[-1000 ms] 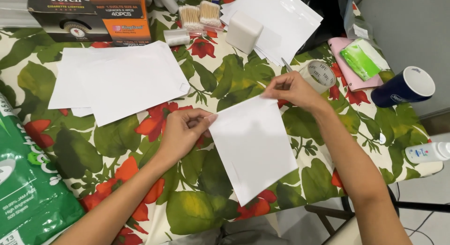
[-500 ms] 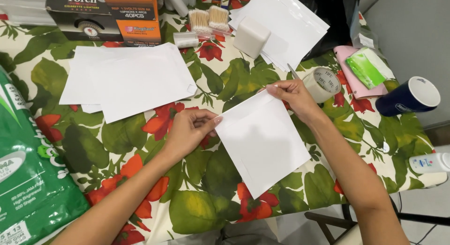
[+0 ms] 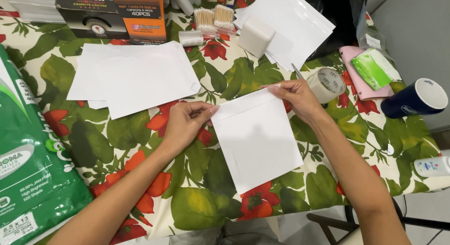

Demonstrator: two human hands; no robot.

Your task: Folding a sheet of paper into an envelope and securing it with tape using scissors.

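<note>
While both hands pinch it, white envelope (image 3: 255, 139) between left hand (image 3: 185, 123), right hand (image 3: 295, 96)

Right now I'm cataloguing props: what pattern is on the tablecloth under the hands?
Red flowers and green leaves on cream: the tablecloth, head view.

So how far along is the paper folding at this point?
Done, by the look of it: a spread of flat white folded sheets lies left of the hands. In hand: the left hand and right hand pinch the top corners of one white folded sheet over the floral tablecloth. Left: a stack of white sheets waits at the back.
</note>
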